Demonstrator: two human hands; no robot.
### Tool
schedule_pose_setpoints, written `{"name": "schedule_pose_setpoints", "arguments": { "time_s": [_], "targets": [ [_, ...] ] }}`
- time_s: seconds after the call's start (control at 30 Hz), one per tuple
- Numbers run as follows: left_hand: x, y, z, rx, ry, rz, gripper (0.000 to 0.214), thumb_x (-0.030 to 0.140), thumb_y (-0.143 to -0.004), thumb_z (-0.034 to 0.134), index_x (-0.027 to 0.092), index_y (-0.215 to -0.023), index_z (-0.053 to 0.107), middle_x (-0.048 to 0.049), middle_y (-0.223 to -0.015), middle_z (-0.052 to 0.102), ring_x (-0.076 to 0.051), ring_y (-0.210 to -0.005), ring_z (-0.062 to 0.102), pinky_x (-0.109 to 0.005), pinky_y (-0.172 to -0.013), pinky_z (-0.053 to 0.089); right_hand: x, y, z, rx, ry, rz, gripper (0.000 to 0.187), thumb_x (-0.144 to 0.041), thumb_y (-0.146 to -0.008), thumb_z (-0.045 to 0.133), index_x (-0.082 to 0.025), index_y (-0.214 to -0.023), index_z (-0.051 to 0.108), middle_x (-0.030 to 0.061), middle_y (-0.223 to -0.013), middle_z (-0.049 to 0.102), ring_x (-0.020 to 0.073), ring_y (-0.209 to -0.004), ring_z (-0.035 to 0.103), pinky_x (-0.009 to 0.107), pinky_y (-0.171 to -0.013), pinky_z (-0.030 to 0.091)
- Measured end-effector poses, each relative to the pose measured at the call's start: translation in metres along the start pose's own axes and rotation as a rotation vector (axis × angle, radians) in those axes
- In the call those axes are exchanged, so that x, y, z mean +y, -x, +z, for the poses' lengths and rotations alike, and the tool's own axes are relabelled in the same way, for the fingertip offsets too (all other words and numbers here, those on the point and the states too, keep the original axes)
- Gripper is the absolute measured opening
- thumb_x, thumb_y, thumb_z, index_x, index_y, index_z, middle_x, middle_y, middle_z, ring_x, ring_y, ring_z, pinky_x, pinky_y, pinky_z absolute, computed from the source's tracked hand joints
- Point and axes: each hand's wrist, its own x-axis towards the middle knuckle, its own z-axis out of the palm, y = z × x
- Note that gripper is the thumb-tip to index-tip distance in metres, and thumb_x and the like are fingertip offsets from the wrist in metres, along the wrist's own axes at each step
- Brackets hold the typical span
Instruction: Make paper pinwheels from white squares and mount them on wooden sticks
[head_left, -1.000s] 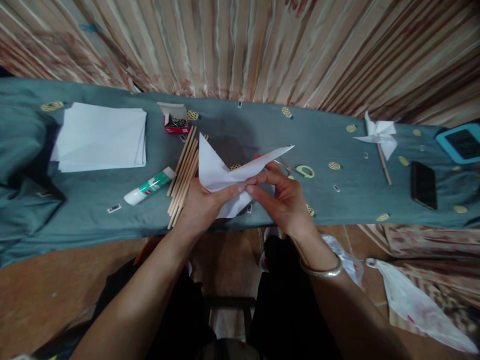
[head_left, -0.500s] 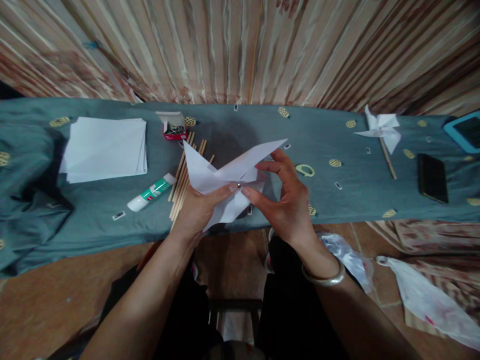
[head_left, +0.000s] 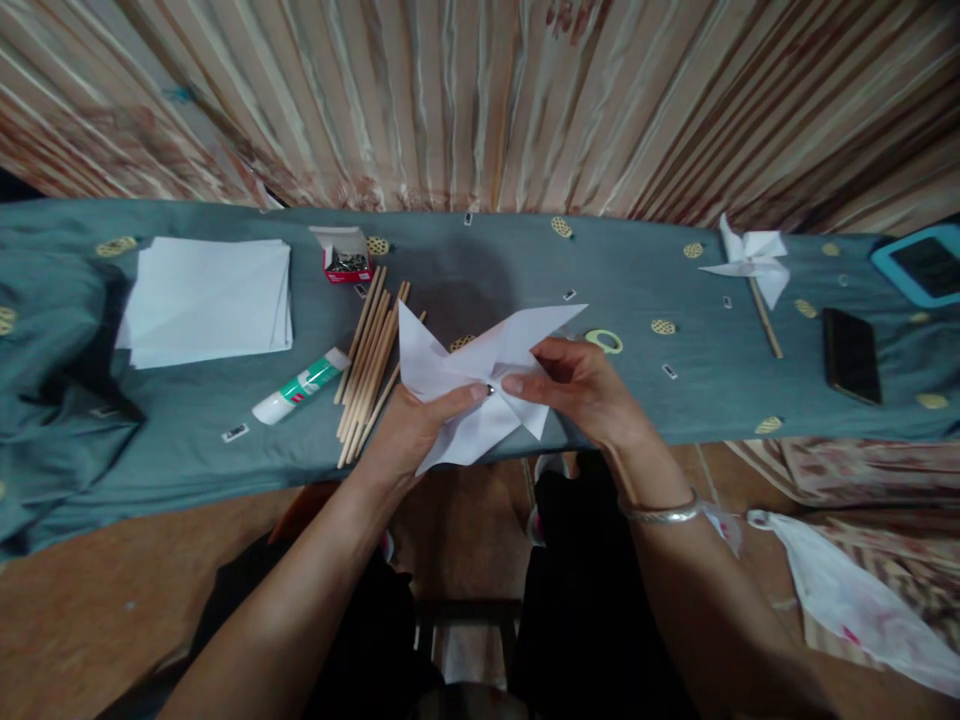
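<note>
Between my hands is a white paper pinwheel (head_left: 472, 432), its folded blades spread out and a small metal pin (head_left: 490, 390) at its centre. My left hand (head_left: 409, 425) grips it from the left, the thumb lying beside the pin and the other fingers hidden beneath the paper. From the right, my right hand (head_left: 581, 385) pinches the paper near the centre, thumb on top, fingers partly behind a blade. Just left of the pinwheel lie several wooden sticks (head_left: 369, 365) on the cloth.
A paper stack (head_left: 210, 300), a glue stick (head_left: 300, 387) and a red box of metal pins (head_left: 346, 262) lie to the left. Rightward are a green ring-like item (head_left: 604, 342), a finished pinwheel on a stick (head_left: 757, 265), a black phone (head_left: 852, 355) and a blue-framed device (head_left: 922, 265).
The pinwheel has shifted slightly right and toward me. My right hand's raised fingers have come down, and its thumb now lies across the paper beside the pin.
</note>
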Motion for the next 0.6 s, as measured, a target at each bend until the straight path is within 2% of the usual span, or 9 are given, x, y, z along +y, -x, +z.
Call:
{"name": "schedule_pose_setpoints", "arguments": {
  "time_s": [0.1,0.23,0.4,0.5,0.6],
  "targets": [
    [-0.0007,0.0011,-0.0001,0.025,-0.020,-0.039,0.052,0.024,-0.057,0.084,0.010,-0.105,0.070,-0.0114,-0.102,0.074,-0.025,-0.093,0.070,-0.036,-0.087,0.055,-0.0013,0.0010,0.0030,-0.007,-0.043,0.066,0.029,-0.039,-0.057,0.086,-0.020,-0.074,0.072,-0.0023,-0.068,0.068,0.0106,-0.057,0.057,0.024,-0.051,0.048],
    [-0.0002,0.0026,-0.0015,0.070,-0.044,-0.074,0.045,0.024,-0.053,0.086,0.010,-0.094,0.073,-0.0104,-0.093,0.076,-0.024,-0.083,0.071,-0.034,-0.079,0.057,-0.0041,0.0016,0.0088,-0.016,-0.070,0.070,0.027,-0.036,-0.054,0.087,-0.019,-0.069,0.072,-0.0024,-0.067,0.068,0.0093,-0.057,0.057,0.022,-0.051,0.047],
    [0.0021,0.0033,-0.0017,0.090,-0.116,-0.099,0.036,0.024,-0.053,0.086,0.013,-0.086,0.074,-0.0086,-0.086,0.076,-0.023,-0.075,0.071,-0.033,-0.070,0.059,-0.0011,0.0031,0.0074,-0.007,-0.001,0.103,0.027,-0.038,-0.057,0.086,-0.017,-0.069,0.073,-0.0013,-0.063,0.066,0.0095,-0.054,0.054,0.022,-0.047,0.042],
    [0.0026,0.0026,-0.0025,0.101,-0.142,-0.061,0.036,0.023,-0.052,0.087,0.013,-0.085,0.074,-0.0079,-0.086,0.076,-0.022,-0.076,0.071,-0.032,-0.070,0.059,0.0017,0.0034,0.0059,-0.006,0.025,0.107,0.027,-0.037,-0.058,0.085,-0.017,-0.071,0.073,-0.0016,-0.062,0.064,0.0091,-0.052,0.052,0.022,-0.046,0.040],
    [0.0009,0.0020,-0.0053,0.057,-0.163,-0.023,0.034,0.025,-0.056,0.086,0.014,-0.086,0.075,-0.0069,-0.087,0.077,-0.021,-0.076,0.071,-0.029,-0.070,0.059,0.0039,0.0029,0.0058,0.001,0.020,0.088,0.029,-0.036,-0.057,0.086,-0.017,-0.074,0.072,-0.0013,-0.066,0.065,0.0090,-0.055,0.053,0.022,-0.050,0.042]
  ]
}}
